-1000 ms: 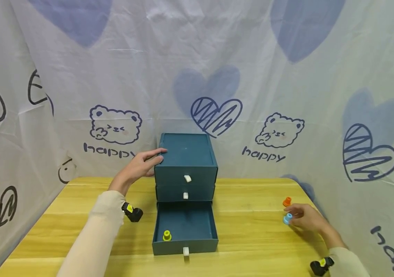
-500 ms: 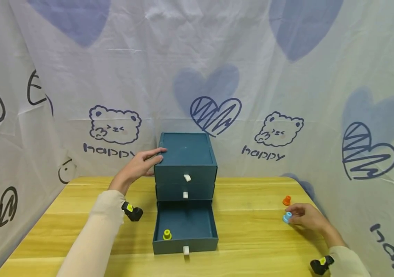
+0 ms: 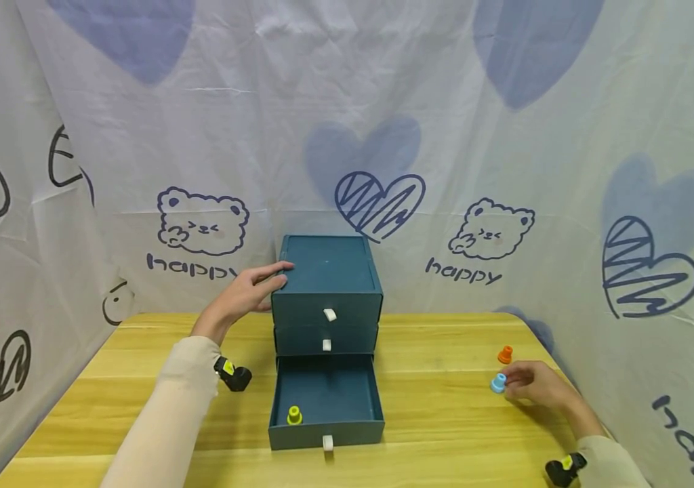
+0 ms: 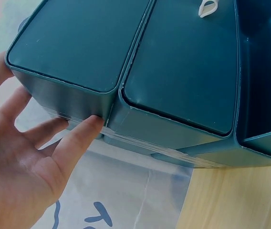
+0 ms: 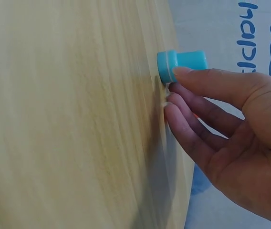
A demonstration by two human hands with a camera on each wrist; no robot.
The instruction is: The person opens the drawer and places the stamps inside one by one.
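The wooden worktop [image 3: 444,420] is carrying a teal three-drawer box [image 3: 327,285] at its back-centre edge. The left hand [image 3: 243,295] is resting flat-fingered against the box's side. Near the right edge, the right hand [image 3: 539,386] is pinching a blue peg [image 3: 497,383].

Light wooden plank table [image 3: 444,420] carries a dark teal three-drawer box [image 3: 327,298] at centre, and off right a small orange plastic peg [image 3: 505,354] beside a small blue plastic peg [image 3: 497,383].

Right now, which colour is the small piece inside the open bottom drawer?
Yellow-green piece; it shows best in the head view.
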